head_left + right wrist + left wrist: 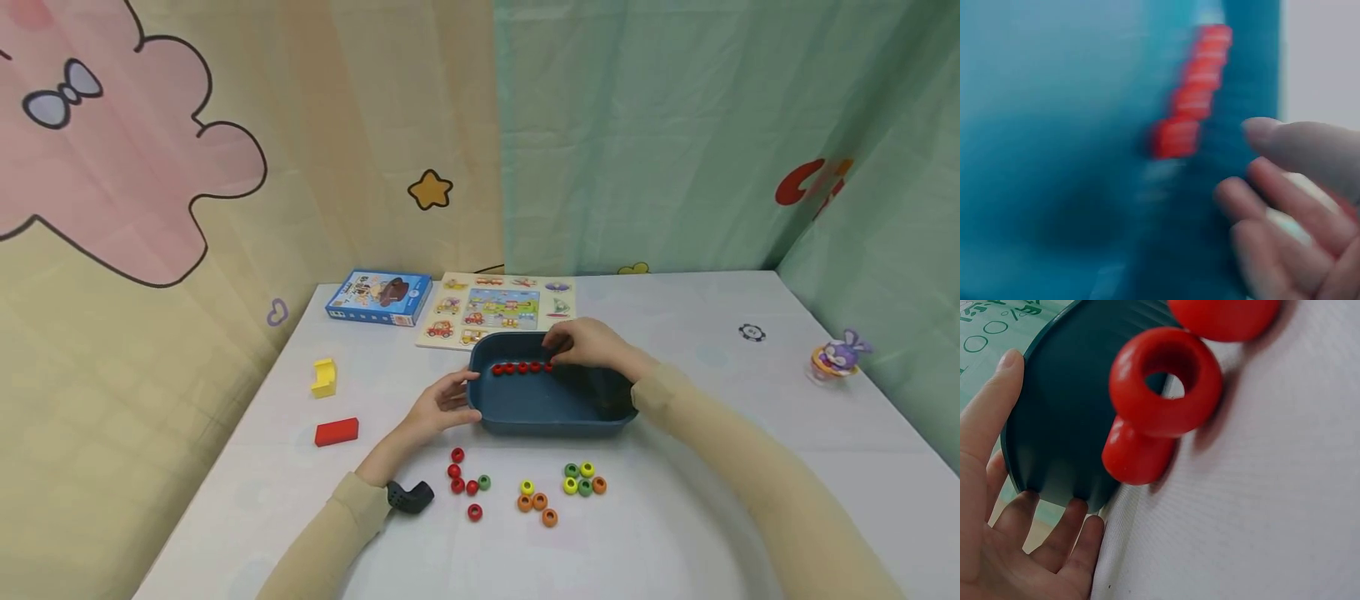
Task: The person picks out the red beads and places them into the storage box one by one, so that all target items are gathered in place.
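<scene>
My left hand (442, 402) holds the left end of a dark blue-green plastic basin (551, 429). In the left wrist view the thumb (1007, 381) lies along the rim and the fingertips touch the outer wall. Several red beads (522, 367) stand in a row inside, along the far wall. My right hand (588, 343) is over the far rim, close to the row's right end. The right wrist view is blurred; there the fingers (1260, 250) are loosely bent, apart from the red beads (1192, 100), with nothing visible between thumb and fingertips.
Loose red beads (457, 485), orange beads (540, 501) and green and yellow beads (585, 487) lie before the basin. Left are yellow (324, 379) and red blocks (337, 432). Behind are a puzzle board (431, 337) and blue box (378, 297). A rabbit toy (836, 357) stands right.
</scene>
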The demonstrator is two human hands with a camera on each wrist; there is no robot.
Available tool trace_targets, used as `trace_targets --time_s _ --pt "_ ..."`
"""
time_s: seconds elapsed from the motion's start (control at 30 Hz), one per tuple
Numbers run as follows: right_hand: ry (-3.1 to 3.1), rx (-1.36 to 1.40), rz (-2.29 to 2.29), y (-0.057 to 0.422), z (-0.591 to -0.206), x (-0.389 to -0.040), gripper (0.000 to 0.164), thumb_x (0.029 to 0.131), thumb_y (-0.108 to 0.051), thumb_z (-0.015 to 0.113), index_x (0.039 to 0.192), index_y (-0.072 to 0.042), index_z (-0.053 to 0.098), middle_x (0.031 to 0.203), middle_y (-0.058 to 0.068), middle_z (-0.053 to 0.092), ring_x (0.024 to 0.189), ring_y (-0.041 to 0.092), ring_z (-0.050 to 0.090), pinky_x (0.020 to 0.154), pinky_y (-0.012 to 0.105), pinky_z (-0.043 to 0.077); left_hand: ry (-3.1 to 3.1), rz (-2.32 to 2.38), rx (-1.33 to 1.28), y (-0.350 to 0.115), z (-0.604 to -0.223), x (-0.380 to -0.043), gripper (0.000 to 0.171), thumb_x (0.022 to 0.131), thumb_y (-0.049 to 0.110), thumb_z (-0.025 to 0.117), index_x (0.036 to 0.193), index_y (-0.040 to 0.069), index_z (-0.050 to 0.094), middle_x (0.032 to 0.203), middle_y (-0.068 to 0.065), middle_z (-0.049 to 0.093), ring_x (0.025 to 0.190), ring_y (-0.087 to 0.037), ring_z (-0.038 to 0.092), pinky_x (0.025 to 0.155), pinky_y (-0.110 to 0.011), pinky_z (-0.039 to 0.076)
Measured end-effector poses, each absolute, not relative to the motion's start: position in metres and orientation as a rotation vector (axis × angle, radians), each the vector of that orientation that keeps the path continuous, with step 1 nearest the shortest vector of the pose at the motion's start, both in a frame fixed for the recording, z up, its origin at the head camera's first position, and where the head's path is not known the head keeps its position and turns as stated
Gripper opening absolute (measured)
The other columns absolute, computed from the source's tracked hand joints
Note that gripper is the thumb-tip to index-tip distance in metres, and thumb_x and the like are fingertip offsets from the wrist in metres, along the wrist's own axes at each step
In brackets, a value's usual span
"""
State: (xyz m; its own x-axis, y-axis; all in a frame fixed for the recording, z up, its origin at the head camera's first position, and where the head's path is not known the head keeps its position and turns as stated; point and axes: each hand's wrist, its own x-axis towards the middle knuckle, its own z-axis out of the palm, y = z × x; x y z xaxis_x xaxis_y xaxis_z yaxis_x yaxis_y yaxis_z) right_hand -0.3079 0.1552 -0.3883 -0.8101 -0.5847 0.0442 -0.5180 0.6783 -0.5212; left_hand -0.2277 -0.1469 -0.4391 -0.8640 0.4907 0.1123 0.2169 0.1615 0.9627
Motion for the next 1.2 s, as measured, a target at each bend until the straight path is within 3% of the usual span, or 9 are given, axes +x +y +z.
trace_targets --time_s 0.1,0.2,0.43,0.6,0.73,0.93,1.2 --pt "2.711 -0.868 -1.013 0.16 -0.367 -0.304 0.027 0.077 -0.02 0.07 0.102 -0.01 0.063 0.1 0.005 0.063 0.084 0.015 0.062 0.072 0.031 0.052 2.21 1.767 0.713 -0.145 -0.433 -0.224 0.059 0.079 0.012 0.068 0.13 0.002 0.04 0.139 -0.016 0.032 0.117 -0.035 0.042 0.097 -0.047 0.035" --pt "2.633 -0.881 -1.234 0.16 -0.344 -0.292 0.029 0.079 -0.023 0.069 0.104 -0.01 0.062 0.101 0.005 0.062 0.087 0.015 0.061 0.076 0.032 0.051 2.212 1.772 0.696 -0.146 -0.437 -0.227 0.059 0.078 0.014 0.069 0.13 0.006 0.043 0.139 -0.014 0.033 0.116 -0.033 0.043 0.096 -0.045 0.036" --pt "2.333 -1.087 -1.583 0.124 -0.323 -0.226 0.021 0.083 -0.014 0.064 0.103 -0.009 0.063 0.1 0.007 0.063 0.087 0.017 0.061 0.074 0.033 0.051 2.236 1.776 0.688 -0.151 -0.455 -0.236 0.058 0.076 0.021 0.071 0.128 0.019 0.046 0.141 -0.004 0.031 0.117 -0.024 0.044 0.096 -0.036 0.038" --pt "2.156 -1.323 -1.55 0.09 -0.348 -0.188 0.017 0.082 -0.009 0.064 0.099 -0.008 0.063 0.095 0.004 0.064 0.082 0.013 0.059 0.072 0.03 0.051 2.223 1.79 0.737 -0.152 -0.457 -0.236 0.058 0.076 0.02 0.071 0.128 0.017 0.045 0.141 -0.006 0.03 0.117 -0.025 0.044 0.096 -0.037 0.038" --pt "2.069 -1.469 -1.459 0.069 -0.374 -0.171 0.018 0.083 -0.014 0.063 0.1 -0.008 0.062 0.09 -0.002 0.064 0.078 0.007 0.058 0.067 0.025 0.051 2.194 1.797 0.74 -0.151 -0.453 -0.235 0.057 0.078 0.013 0.069 0.129 0.013 0.044 0.141 -0.007 0.03 0.117 -0.026 0.044 0.096 -0.038 0.038" --pt "2.031 -1.437 -1.281 0.052 -0.408 -0.159 0.021 0.081 -0.019 0.066 0.099 -0.01 0.062 0.087 -0.001 0.064 0.072 -0.001 0.058 0.06 0.018 0.049 2.167 1.801 0.758 -0.148 -0.436 -0.226 0.058 0.079 0.008 0.068 0.13 0.002 0.041 0.141 -0.014 0.028 0.117 -0.032 0.042 0.097 -0.046 0.034" --pt "2.081 -1.421 -1.155 0.045 -0.437 -0.159 0.023 0.078 -0.022 0.07 0.099 -0.016 0.064 0.084 -0.008 0.061 0.063 -0.004 0.053 0.055 0.015 0.047 2.176 1.785 0.74 -0.147 -0.432 -0.223 0.059 0.079 0.01 0.068 0.13 0.001 0.04 0.14 -0.015 0.031 0.118 -0.032 0.041 0.098 -0.045 0.034"
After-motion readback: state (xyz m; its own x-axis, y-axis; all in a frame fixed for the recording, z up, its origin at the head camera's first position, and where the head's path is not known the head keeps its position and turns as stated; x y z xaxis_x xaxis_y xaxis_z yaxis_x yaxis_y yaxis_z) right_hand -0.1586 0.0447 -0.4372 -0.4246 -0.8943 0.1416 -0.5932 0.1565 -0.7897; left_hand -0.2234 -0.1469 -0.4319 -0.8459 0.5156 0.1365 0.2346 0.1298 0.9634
